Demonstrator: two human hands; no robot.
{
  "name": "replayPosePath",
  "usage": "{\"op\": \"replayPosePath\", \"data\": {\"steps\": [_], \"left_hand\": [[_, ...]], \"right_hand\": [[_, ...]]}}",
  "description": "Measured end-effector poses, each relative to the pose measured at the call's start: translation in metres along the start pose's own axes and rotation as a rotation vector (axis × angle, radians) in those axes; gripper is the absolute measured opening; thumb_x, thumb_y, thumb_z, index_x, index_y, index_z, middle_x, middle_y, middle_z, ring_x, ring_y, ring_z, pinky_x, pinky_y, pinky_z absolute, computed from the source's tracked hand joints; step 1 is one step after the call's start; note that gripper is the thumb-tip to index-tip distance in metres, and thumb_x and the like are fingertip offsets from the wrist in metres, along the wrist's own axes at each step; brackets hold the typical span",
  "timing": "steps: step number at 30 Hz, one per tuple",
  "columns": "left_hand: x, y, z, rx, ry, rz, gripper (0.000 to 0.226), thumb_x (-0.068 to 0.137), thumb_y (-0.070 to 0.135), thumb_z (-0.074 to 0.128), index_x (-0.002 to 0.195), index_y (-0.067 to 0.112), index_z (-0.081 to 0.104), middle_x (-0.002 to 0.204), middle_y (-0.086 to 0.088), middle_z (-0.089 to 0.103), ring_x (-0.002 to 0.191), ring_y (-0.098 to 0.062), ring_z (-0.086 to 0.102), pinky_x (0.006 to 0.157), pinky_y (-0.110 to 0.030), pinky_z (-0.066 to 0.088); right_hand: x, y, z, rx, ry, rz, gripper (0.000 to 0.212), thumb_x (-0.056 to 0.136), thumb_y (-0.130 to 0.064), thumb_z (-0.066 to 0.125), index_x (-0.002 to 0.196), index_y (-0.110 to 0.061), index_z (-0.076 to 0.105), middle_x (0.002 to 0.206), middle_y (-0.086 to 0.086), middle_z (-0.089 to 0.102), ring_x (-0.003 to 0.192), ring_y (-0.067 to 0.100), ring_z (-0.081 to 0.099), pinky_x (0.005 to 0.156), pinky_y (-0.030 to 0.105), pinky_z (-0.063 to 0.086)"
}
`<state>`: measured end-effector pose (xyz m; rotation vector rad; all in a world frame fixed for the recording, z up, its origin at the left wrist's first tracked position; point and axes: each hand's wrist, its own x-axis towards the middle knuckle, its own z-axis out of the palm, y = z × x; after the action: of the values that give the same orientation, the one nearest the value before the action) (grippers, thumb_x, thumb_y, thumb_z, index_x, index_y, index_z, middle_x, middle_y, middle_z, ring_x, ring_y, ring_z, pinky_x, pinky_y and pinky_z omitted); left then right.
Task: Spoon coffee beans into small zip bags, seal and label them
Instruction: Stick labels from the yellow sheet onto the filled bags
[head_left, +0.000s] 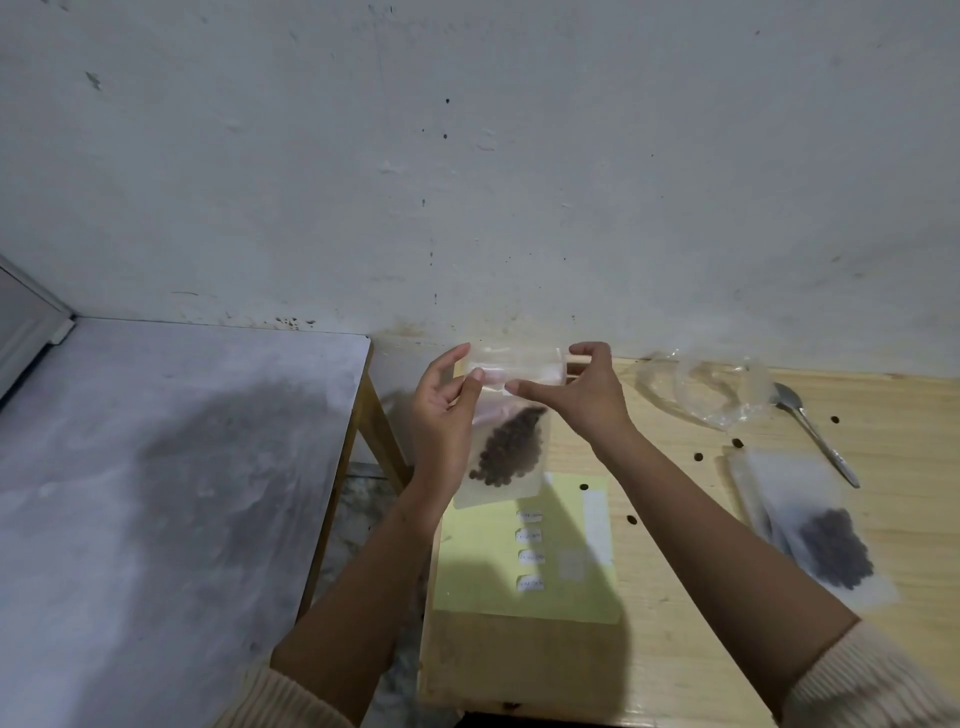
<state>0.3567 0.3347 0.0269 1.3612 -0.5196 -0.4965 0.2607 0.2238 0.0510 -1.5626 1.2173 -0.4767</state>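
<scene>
Forearms (358, 582) raised | L grip (441, 410) + R grip (582, 395) pinch zip bag (506, 431) top edge | seal state unclear

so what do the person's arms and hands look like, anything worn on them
The left hand and right hand are bare: no gloves, and no rings or watch show. The left sleeve and right sleeve are cream ribbed knit and leave the forearms uncovered.

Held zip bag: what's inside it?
Dark coffee beans piled in the lower half of the zip bag; upper part looks empty. The left hand and right hand pinch the top strip, so fingers cover parts of the seal; closed or not, can't tell.
</scene>
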Motion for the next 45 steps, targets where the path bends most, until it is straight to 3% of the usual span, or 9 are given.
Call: {"op": "replayPosePath", "data": {"steps": [6, 11, 14, 19, 25, 29, 35, 41, 45], "left_hand": [[0.013, 0.001, 0.008, -0.048, 0.012, -0.032, 0.029, 0.090, 0.009, 0.060, 0.110, 0.030, 0.059, 0.095, -0.012, 0.072, 0.093, -0.018, 0.068, 0.088, -0.022, 0.050], [0.030, -0.013, 0.021, -0.025, 0.080, -0.129, 0.028, 0.088, 0.012, 0.063, 0.106, 0.033, 0.061, 0.109, -0.013, 0.069, 0.100, -0.019, 0.067, 0.094, -0.033, 0.051], [0.049, -0.025, 0.029, 0.013, 0.130, -0.222, 0.025, 0.089, 0.013, 0.064, 0.106, 0.031, 0.060, 0.114, -0.006, 0.066, 0.104, -0.017, 0.065, 0.095, -0.035, 0.050], [0.075, -0.056, 0.036, 0.194, -0.003, -0.306, 0.030, 0.095, 0.014, 0.053, 0.125, 0.017, 0.053, 0.127, -0.003, 0.058, 0.110, -0.011, 0.056, 0.095, -0.022, 0.042], [0.082, -0.092, 0.037, 0.349, -0.108, -0.394, 0.056, 0.088, 0.017, 0.061, 0.140, 0.012, 0.040, 0.121, 0.007, 0.052, 0.098, -0.005, 0.054, 0.094, -0.029, 0.044], [0.094, -0.111, 0.035, 0.549, -0.182, -0.372, 0.061, 0.079, 0.020, 0.061, 0.134, 0.005, 0.041, 0.128, -0.023, 0.050, 0.106, -0.036, 0.054, 0.093, -0.048, 0.047], [0.102, -0.120, 0.036, 0.782, -0.266, -0.310, 0.067, 0.087, 0.006, 0.061, 0.144, 0.001, 0.026, 0.144, -0.018, 0.027, 0.133, -0.029, 0.032, 0.111, -0.036, 0.030], [0.086, -0.108, 0.051, 0.838, -0.134, -0.101, 0.048, 0.084, 0.002, 0.064, 0.128, -0.008, 0.047, 0.134, -0.023, 0.041, 0.128, -0.035, 0.036, 0.109, -0.027, 0.026], [0.049, -0.082, 0.093, 0.653, -0.183, 0.010, 0.032, 0.086, 0.004, 0.063, 0.118, 0.003, 0.057, 0.118, -0.003, 0.048, 0.102, 0.001, 0.048, 0.091, -0.002, 0.031]], "right_hand": [[0.006, 0.001, -0.003, 0.366, -0.124, 0.124, 0.037, 0.068, -0.007, 0.080, 0.100, -0.003, 0.060, 0.090, 0.018, 0.068, 0.074, 0.027, 0.065, 0.084, 0.041, 0.052], [0.022, 0.007, -0.008, 0.369, -0.114, 0.084, 0.042, 0.082, -0.003, 0.067, 0.118, -0.010, 0.047, 0.080, 0.005, 0.062, 0.064, 0.018, 0.061, 0.073, 0.037, 0.055], [0.033, 0.021, -0.010, 0.314, -0.133, 0.026, 0.044, 0.085, -0.011, 0.066, 0.120, -0.022, 0.042, 0.083, 0.001, 0.058, 0.066, 0.015, 0.060, 0.060, 0.029, 0.053], [0.063, 0.051, 0.003, 0.218, 0.048, 0.055, 0.036, 0.079, -0.007, 0.071, 0.103, -0.020, 0.048, 0.092, 0.004, 0.063, 0.073, 0.024, 0.063, 0.068, 0.040, 0.053], [0.092, 0.072, 0.020, 0.037, 0.138, 0.044, 0.019, 0.080, -0.012, 0.071, 0.091, -0.009, 0.055, 0.083, 0.001, 0.060, 0.077, 0.015, 0.057, 0.065, 0.017, 0.042], [0.101, 0.081, 0.030, -0.114, 0.074, 0.000, 0.018, 0.082, -0.006, 0.066, 0.098, -0.005, 0.059, 0.092, 0.010, 0.062, 0.087, 0.020, 0.057, 0.070, 0.014, 0.035], [0.098, 0.089, 0.037, -0.362, -0.053, -0.138, 0.033, 0.078, -0.004, 0.065, 0.110, -0.001, 0.058, 0.114, 0.014, 0.052, 0.112, 0.025, 0.046, 0.091, 0.017, 0.030], [0.086, 0.081, 0.006, -0.289, -0.006, -0.127, 0.035, 0.082, -0.009, 0.064, 0.116, -0.006, 0.058, 0.118, 0.009, 0.048, 0.105, 0.019, 0.051, 0.086, 0.015, 0.035], [0.064, 0.080, -0.058, -0.258, 0.186, -0.206, 0.023, 0.082, -0.008, 0.065, 0.104, -0.008, 0.063, 0.100, 0.001, 0.055, 0.092, 0.017, 0.055, 0.078, 0.023, 0.042]]}}
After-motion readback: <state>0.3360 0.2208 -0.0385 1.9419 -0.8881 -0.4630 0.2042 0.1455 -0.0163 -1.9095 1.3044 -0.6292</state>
